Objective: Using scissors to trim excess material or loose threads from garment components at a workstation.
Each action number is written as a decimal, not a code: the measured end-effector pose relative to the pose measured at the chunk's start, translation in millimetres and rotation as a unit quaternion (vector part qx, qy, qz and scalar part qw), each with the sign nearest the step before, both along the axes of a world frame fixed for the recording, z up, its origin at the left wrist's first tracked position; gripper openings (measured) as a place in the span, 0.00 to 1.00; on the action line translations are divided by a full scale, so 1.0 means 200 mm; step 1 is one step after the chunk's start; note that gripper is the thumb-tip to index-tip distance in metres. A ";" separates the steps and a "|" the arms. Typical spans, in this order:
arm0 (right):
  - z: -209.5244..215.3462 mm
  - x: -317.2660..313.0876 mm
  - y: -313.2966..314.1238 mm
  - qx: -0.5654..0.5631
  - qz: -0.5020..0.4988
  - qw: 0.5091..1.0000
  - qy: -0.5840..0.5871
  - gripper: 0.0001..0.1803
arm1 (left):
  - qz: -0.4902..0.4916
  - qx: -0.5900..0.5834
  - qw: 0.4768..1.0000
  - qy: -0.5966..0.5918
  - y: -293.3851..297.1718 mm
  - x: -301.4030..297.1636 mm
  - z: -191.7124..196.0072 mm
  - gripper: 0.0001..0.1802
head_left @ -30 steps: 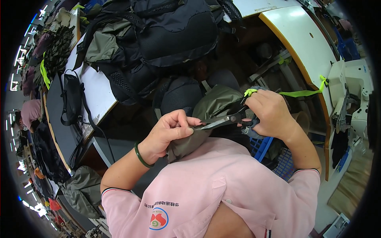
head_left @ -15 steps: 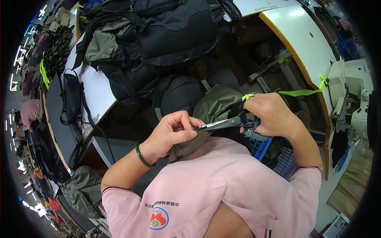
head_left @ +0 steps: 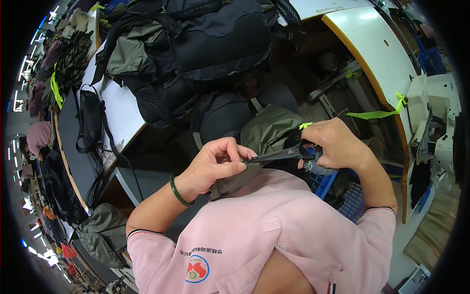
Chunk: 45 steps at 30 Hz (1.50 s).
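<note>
Olive-green fabric bag piece point(head_left: 267, 134) held at chest height, between both hands, over the pink shirt point(head_left: 264, 235). Left hand point(head_left: 215, 164) pinches its lower edge, thumb and fingers pressed together. Right hand point(head_left: 333, 144) grips black-handled metal scissors point(head_left: 281, 155), fingers curled through the handles; blades look nearly closed, tips touching left fingertips. Behind: pile of dark backpacks point(head_left: 196, 44) on white table point(head_left: 120, 110); white sewing machine point(head_left: 435, 117) far right.

Dark scissors point(head_left: 276, 155) lie level across an olive-green fabric bag point(head_left: 267, 134) against the chest.
</note>
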State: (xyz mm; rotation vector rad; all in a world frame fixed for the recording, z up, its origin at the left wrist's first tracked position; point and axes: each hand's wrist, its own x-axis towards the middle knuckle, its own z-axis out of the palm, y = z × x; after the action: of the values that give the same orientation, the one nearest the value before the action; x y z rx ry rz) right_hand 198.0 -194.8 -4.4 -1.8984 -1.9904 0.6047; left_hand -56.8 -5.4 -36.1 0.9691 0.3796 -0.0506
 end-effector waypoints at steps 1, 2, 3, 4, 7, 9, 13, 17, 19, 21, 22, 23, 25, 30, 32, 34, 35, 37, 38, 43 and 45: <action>0.00 0.00 0.00 0.000 0.000 1.000 0.000 0.18 | -0.003 -0.004 1.000 0.000 0.00 0.00 0.00 0.09; 0.00 0.01 -0.01 -0.003 0.000 1.000 -0.005 0.18 | -0.006 -0.009 1.000 -0.001 0.00 0.00 0.00 0.09; -0.01 0.01 -0.01 -0.006 -0.001 1.000 -0.010 0.19 | -0.006 -0.008 1.000 -0.001 0.00 0.00 0.00 0.09; 0.00 0.00 -0.01 -0.005 0.000 1.000 -0.009 0.19 | -0.003 -0.007 1.000 0.004 0.00 0.00 0.00 0.09; 0.03 -0.03 0.03 -0.016 -0.035 0.999 0.031 0.18 | 0.000 0.003 1.000 0.001 0.00 0.01 0.00 0.09; 0.03 -0.08 0.07 0.049 -0.106 0.979 0.166 0.22 | -0.001 0.010 1.000 -0.009 0.00 0.04 0.01 0.09; -0.01 -0.22 0.20 0.043 -0.105 0.925 0.362 0.19 | -0.020 0.023 1.000 -0.007 0.01 0.10 0.04 0.07; -0.02 -0.21 0.25 -0.004 -0.117 0.913 0.392 0.14 | -0.009 0.083 0.996 -0.006 0.05 0.06 0.03 0.06; -0.05 -0.18 0.25 -0.037 -0.170 0.887 0.428 0.12 | 0.012 0.126 0.992 -0.008 0.09 0.00 -0.02 0.11; -0.04 -0.17 0.24 -0.047 -0.184 0.883 0.430 0.12 | 0.023 0.078 0.997 0.015 0.09 -0.02 0.00 0.12; -0.05 -0.16 0.24 -0.056 -0.179 0.881 0.434 0.12 | 0.032 0.031 0.998 0.038 0.09 -0.02 0.00 0.13; -0.05 -0.16 0.24 -0.056 -0.177 0.882 0.434 0.12 | 0.041 0.020 0.999 0.023 0.08 -0.01 -0.01 0.15; -0.05 -0.16 0.24 -0.048 -0.168 0.888 0.426 0.12 | 0.045 0.003 0.999 0.023 0.08 -0.01 -0.02 0.16; -0.02 -0.10 0.18 0.031 -0.200 0.929 0.310 0.16 | 0.025 -0.042 0.998 0.036 0.07 0.00 -0.03 0.17; 0.04 -0.03 0.17 0.148 -0.077 0.986 -0.005 0.20 | 0.030 -0.039 0.998 0.036 0.06 0.00 -0.02 0.17; 0.07 -0.02 0.15 0.138 -0.074 0.987 -0.021 0.24 | 0.032 -0.023 0.999 0.033 0.06 0.00 -0.02 0.17; 0.08 0.00 0.14 0.113 -0.056 0.991 -0.032 0.22 | 0.033 -0.007 0.999 0.029 0.05 0.00 -0.01 0.17; 0.09 0.01 0.13 0.088 -0.039 0.994 -0.044 0.20 | 0.029 -0.001 0.999 0.032 0.04 0.01 -0.01 0.17; 0.09 0.02 0.12 0.062 -0.029 0.997 -0.047 0.18 | 0.024 0.006 0.999 0.036 0.04 0.01 -0.01 0.16; 0.12 0.01 0.13 0.038 -0.004 0.998 -0.044 0.12 | 0.009 0.030 0.998 0.059 0.03 0.01 0.01 0.16; 0.13 0.02 0.14 0.017 0.004 0.999 -0.042 0.11 | 0.003 0.037 0.998 0.060 0.03 0.01 0.01 0.15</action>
State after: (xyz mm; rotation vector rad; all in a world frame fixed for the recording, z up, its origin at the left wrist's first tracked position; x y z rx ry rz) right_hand 201.3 -167.3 21.1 -1.9254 -2.0478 0.4965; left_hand -54.5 1.1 -34.0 1.0397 0.4983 -0.0895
